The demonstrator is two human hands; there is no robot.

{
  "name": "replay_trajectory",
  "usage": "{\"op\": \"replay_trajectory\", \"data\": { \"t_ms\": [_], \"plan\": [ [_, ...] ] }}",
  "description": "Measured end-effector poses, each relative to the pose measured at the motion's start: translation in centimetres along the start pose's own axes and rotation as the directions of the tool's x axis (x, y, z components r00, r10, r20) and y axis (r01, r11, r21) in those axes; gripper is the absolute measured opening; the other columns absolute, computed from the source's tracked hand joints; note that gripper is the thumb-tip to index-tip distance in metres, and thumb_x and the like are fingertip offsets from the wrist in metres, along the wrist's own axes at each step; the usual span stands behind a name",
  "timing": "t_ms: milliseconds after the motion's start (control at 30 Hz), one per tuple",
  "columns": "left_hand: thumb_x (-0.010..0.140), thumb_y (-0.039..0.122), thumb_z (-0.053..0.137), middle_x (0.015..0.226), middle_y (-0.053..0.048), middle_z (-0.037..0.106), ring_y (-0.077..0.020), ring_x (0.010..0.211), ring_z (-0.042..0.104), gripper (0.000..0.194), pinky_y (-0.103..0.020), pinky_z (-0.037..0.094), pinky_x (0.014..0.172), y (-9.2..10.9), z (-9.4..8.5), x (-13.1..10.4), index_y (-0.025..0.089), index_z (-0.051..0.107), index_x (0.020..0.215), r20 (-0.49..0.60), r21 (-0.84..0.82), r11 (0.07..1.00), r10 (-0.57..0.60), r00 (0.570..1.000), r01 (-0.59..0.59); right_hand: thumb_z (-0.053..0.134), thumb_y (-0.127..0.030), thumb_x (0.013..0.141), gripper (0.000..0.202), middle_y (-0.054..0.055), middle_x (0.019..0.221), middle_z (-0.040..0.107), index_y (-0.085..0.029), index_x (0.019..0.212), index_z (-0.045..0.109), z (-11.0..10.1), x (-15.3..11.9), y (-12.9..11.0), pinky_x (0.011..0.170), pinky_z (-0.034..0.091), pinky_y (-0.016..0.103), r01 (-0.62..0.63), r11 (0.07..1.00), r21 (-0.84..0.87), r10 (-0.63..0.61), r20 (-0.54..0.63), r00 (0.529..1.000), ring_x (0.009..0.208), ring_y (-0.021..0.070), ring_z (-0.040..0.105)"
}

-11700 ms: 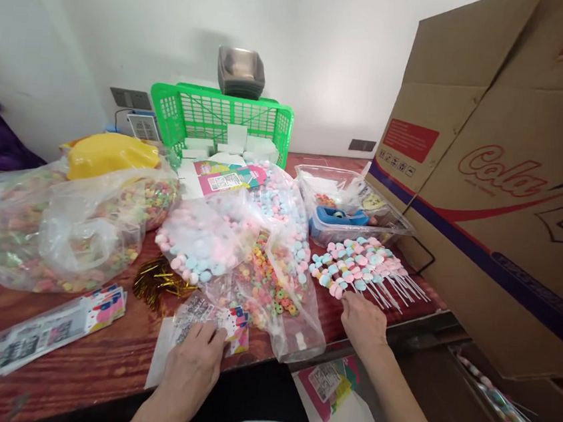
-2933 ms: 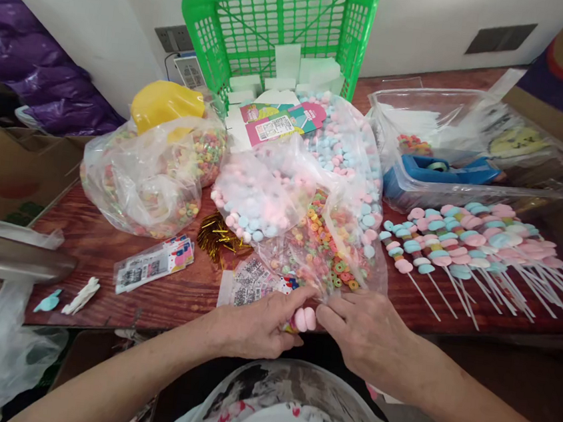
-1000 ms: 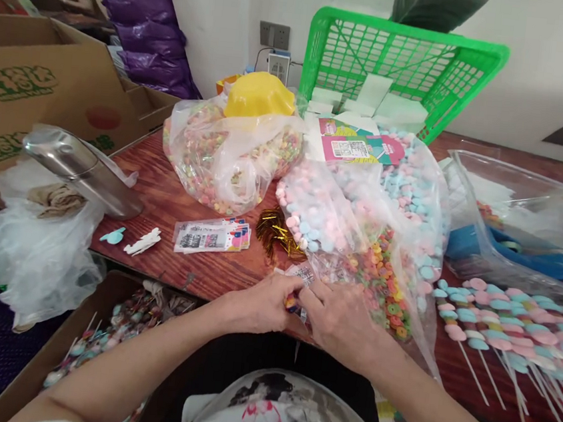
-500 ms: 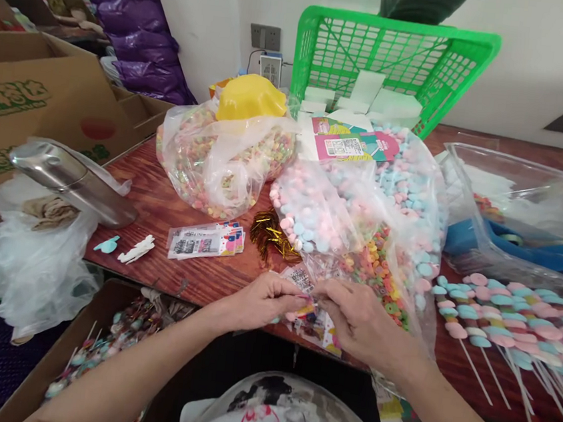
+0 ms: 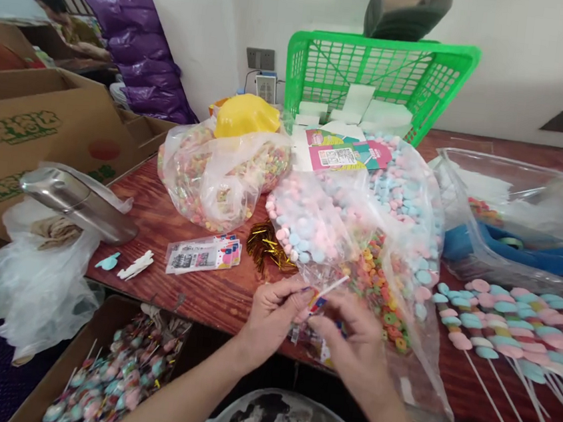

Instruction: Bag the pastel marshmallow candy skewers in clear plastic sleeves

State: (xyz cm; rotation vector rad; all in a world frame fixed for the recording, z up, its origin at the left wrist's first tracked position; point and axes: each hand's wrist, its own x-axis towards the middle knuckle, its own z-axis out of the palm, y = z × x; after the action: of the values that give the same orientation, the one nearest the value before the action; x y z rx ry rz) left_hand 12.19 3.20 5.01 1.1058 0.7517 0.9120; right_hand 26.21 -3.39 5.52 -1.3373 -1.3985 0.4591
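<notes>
Above the table's front edge, my left hand (image 5: 273,314) is closed in a pinch on a marshmallow skewer, near a bit of blue and red printed wrapper (image 5: 318,304). The skewer's white stick (image 5: 332,286) points up and right between both hands. My right hand (image 5: 354,333) is closed around the same skewer from the right, thumb and fingers near the wrapper; its candies are mostly hidden by my fingers. Behind my hands lie gold twist ties (image 5: 270,247). Printed clear wrappers (image 5: 204,254) sit to the left, and another printed wrapper is partly visible beneath my hands.
Bags of pink and blue marshmallows (image 5: 312,207) and ring candies (image 5: 379,282) stand just behind. Marshmallow skewers (image 5: 516,323) are stacked at right. A steel flask (image 5: 81,203) stands left; below it, a carton holds wrapped skewers (image 5: 114,368). A person (image 5: 74,28) sits far left.
The white stick now shows, angled up and right between my hands. Both hands have turned more upright around the skewer. The camera view has shifted slightly.
</notes>
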Motion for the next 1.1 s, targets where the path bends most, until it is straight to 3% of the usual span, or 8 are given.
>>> {"op": "replay_trajectory", "data": {
  "t_ms": [200,533,633,700,767,867,1000,1100],
  "plan": [
    [0.092,0.043,0.050,0.073,-0.002,0.054,-0.0111,0.068,0.049,0.035,-0.023,0.043,0.066,-0.9,2.0,-2.2,0.013,0.063,0.080,0.153,0.128,0.991,-0.045,0.987,0.026,0.054,-0.010,0.088,0.014,-0.001,0.076,0.057,-0.021,0.081,0.058,0.1,-0.9,0.4,0.067,0.044,0.025,0.106,0.994,-0.016,-0.107,-0.138,0.985,0.073,0.0130,0.054],
    [0.095,0.045,0.041,0.088,-0.005,0.059,-0.0159,0.086,0.053,0.036,-0.028,0.045,0.086,-1.2,3.7,-3.0,0.017,0.061,0.088,0.189,0.346,0.934,0.021,0.982,-0.086,0.048,-0.005,0.085,0.026,0.005,0.089,0.058,-0.023,0.102,0.058,0.7,-2.4,0.6,0.079,0.044,0.039,0.260,0.924,-0.282,-0.338,-0.279,0.899,0.081,0.0178,0.054],
    [0.093,0.054,0.041,0.070,0.000,0.052,-0.0112,0.063,0.053,0.041,-0.022,0.047,0.063,-1.2,3.8,-2.9,0.018,0.051,0.076,0.190,0.390,0.921,-0.058,0.980,-0.021,0.048,-0.012,0.088,0.016,0.004,0.086,0.059,-0.022,0.093,0.060,0.4,-2.3,0.9,0.080,0.045,0.039,0.173,0.971,-0.166,-0.218,-0.310,0.926,0.082,0.0183,0.055],
    [0.090,0.061,0.040,0.056,0.005,0.043,-0.0075,0.042,0.045,0.046,-0.018,0.036,0.041,-1.3,3.6,-2.7,0.019,0.044,0.071,0.203,0.360,0.929,-0.164,0.965,0.082,0.049,-0.021,0.091,0.012,0.004,0.084,0.060,-0.022,0.088,0.060,0.0,-2.3,1.2,0.075,0.048,0.034,0.022,0.998,0.066,-0.003,-0.276,0.961,0.081,0.0176,0.058],
    [0.086,0.068,0.041,0.047,0.008,0.037,-0.0063,0.029,0.037,0.051,-0.017,0.023,0.030,-1.7,3.6,-2.6,0.020,0.042,0.068,0.190,0.312,0.927,-0.274,0.943,0.207,0.052,-0.031,0.092,0.014,0.005,0.092,0.064,-0.022,0.097,0.061,-0.5,-2.4,1.6,0.074,0.051,0.031,-0.161,0.943,0.292,0.218,-0.175,0.960,0.086,0.0182,0.062],
    [0.078,0.075,0.045,0.045,0.006,0.043,-0.0070,0.028,0.038,0.057,-0.017,0.022,0.028,-2.5,3.8,-2.2,0.019,0.042,0.065,0.205,0.199,0.924,-0.364,0.909,0.326,0.064,-0.043,0.083,0.034,0.008,0.102,0.067,-0.023,0.110,0.061,-1.1,-2.8,2.4,0.073,0.055,0.032,-0.316,0.840,0.442,0.350,0.004,0.937,0.091,0.0223,0.065],
    [0.067,0.079,0.054,0.048,0.004,0.046,-0.0067,0.037,0.043,0.062,-0.017,0.027,0.037,-3.1,3.8,-1.6,0.018,0.043,0.063,0.337,0.103,0.920,-0.391,0.857,0.379,0.065,-0.052,0.079,0.031,0.001,0.061,0.062,-0.021,0.081,0.061,-1.4,-3.6,3.8,0.044,0.048,0.029,-0.496,0.662,0.562,0.400,0.294,0.868,0.050,0.0185,0.059],
    [0.072,0.077,0.051,0.059,0.002,0.049,-0.0061,0.048,0.042,0.061,-0.018,0.027,0.045,-2.1,3.1,-1.7,0.016,0.047,0.068,0.480,0.256,0.918,-0.394,0.784,0.304,0.062,-0.051,0.083,0.033,0.000,0.056,0.059,-0.019,0.074,0.059,-1.4,-4.1,4.2,0.042,0.044,0.026,-0.478,0.698,0.533,0.410,0.250,0.877,0.044,0.0149,0.054]
  ]
}}
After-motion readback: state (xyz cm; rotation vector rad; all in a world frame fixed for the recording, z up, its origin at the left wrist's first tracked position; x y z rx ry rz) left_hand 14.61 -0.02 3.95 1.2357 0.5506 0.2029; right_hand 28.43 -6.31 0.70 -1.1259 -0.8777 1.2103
